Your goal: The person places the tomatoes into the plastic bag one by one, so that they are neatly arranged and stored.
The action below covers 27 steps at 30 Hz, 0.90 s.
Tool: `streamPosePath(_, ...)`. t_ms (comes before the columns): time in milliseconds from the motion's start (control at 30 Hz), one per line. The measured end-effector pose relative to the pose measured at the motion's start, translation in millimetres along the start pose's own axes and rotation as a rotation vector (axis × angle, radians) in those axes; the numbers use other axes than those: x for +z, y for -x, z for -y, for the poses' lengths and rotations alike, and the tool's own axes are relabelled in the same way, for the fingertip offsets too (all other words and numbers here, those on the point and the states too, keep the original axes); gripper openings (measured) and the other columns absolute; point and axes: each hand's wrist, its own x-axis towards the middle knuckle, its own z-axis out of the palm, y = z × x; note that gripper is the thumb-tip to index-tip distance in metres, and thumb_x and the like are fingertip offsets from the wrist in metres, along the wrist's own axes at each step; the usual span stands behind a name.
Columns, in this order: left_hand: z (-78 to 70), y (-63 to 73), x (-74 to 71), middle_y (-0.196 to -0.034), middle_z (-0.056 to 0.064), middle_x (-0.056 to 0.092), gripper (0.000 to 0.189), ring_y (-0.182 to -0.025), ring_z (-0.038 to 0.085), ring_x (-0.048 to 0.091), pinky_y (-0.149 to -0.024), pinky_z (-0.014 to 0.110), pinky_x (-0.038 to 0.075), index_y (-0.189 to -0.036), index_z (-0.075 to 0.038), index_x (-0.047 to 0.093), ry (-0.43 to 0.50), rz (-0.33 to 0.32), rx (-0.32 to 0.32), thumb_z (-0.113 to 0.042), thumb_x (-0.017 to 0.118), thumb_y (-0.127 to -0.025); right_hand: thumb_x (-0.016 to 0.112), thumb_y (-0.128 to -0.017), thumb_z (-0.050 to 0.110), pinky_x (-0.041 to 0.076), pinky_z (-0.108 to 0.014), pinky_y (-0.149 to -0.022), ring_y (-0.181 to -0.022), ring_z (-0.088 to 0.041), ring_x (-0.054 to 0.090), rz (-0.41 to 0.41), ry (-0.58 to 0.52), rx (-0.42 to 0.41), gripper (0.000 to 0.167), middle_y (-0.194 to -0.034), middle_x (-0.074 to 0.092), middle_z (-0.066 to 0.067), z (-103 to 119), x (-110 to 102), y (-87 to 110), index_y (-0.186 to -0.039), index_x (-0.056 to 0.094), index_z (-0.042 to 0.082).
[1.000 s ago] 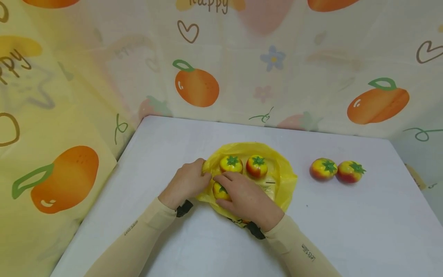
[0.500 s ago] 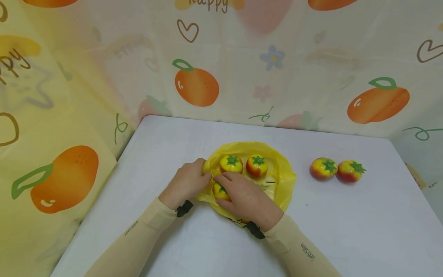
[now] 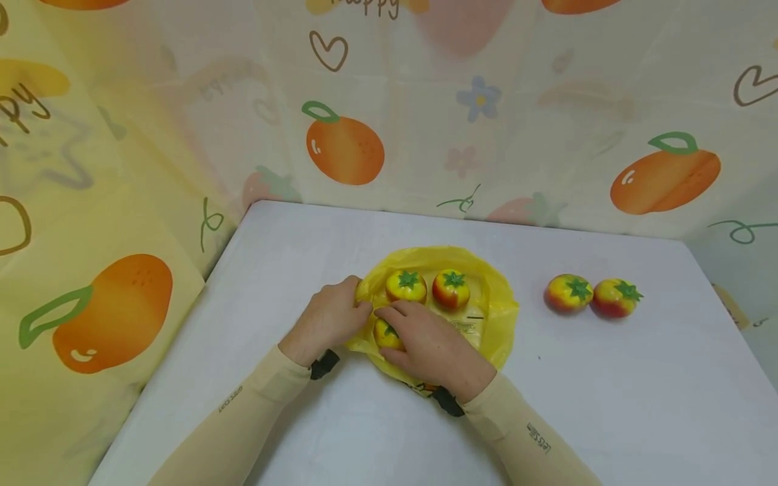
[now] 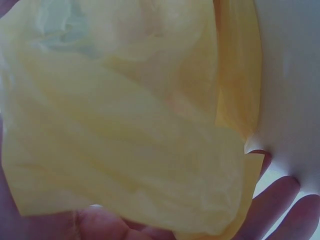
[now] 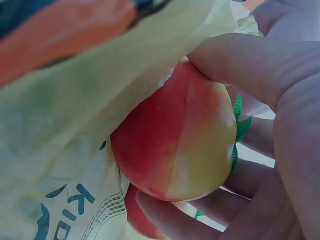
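Observation:
In the head view, a yellow plastic bag [image 3: 501, 304] lies spread open in the middle of the table. My left hand [image 3: 331, 314] pinches its left rim between thumb and fingers; in the left wrist view the bag film [image 4: 125, 135] covers much of that hand. Inside the bag, my right hand [image 3: 434, 347] grips a red-and-yellow toy tomato [image 3: 387, 335] with a green leafy top. The right wrist view shows the thumb and fingers around this tomato [image 5: 175, 135]. Two more tomatoes, one at the left [image 3: 406, 286] and one at the right [image 3: 452, 289], sit behind it in the bag.
Right of the bag, two similar tomatoes [image 3: 568, 294] lie side by side, touching. The white table [image 3: 608, 391] backs onto a fruit-patterned curtain [image 3: 413, 155], and another curtain hangs along the left side.
Both hands keep their places and grips. The bag's right rim has drawn in very slightly to the left. The head view has tilted a little.

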Motion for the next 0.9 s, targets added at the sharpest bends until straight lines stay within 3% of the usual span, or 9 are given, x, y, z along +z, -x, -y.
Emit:
streamPosePath(533,-1.4,0.4,-1.4,-0.088,0.01,0.066,0.034,-0.066,0.022,0.059,-0.058,0.03,0.046,-0.129,-0.002,0.061,0.0,0.002,-0.015,-0.023,0.054,-0.103,0.077,-0.099,0.037,0.054,-0.036,-0.113,-0.123,-0.018,0.064,-0.014,-0.03,-0.008,0.059,-0.142,0.065,-0.003,-2.6,-7.2,3.1,-0.15,0.06,0.013)
streamPosePath(733,-0.6,1.1,-0.1,-0.087,0.009,0.065,0.03,-0.068,0.023,0.058,-0.06,0.031,0.045,-0.124,-0.003,0.062,-0.002,0.003,-0.011,-0.023,0.054,-0.102,0.077,-0.098,0.045,0.052,-0.042,-0.116,-0.134,-0.021,0.063,-0.003,-0.063,0.109,0.062,-0.147,0.064,-0.002,-5.2,-24.0,11.4,-0.151,0.061,0.018)
streamPosePath(900,0.4,0.6,0.5,-0.092,0.01,0.066,0.034,-0.07,0.023,0.058,-0.062,0.031,0.045,-0.128,-0.003,0.061,0.005,0.004,-0.014,-0.023,0.054,-0.102,0.08,-0.097,0.046,0.052,-0.047,-0.116,-0.136,-0.026,0.063,-0.039,-0.049,0.175,0.064,-0.149,0.063,-0.003,-15.5,-49.2,25.2,-0.152,0.06,0.02)
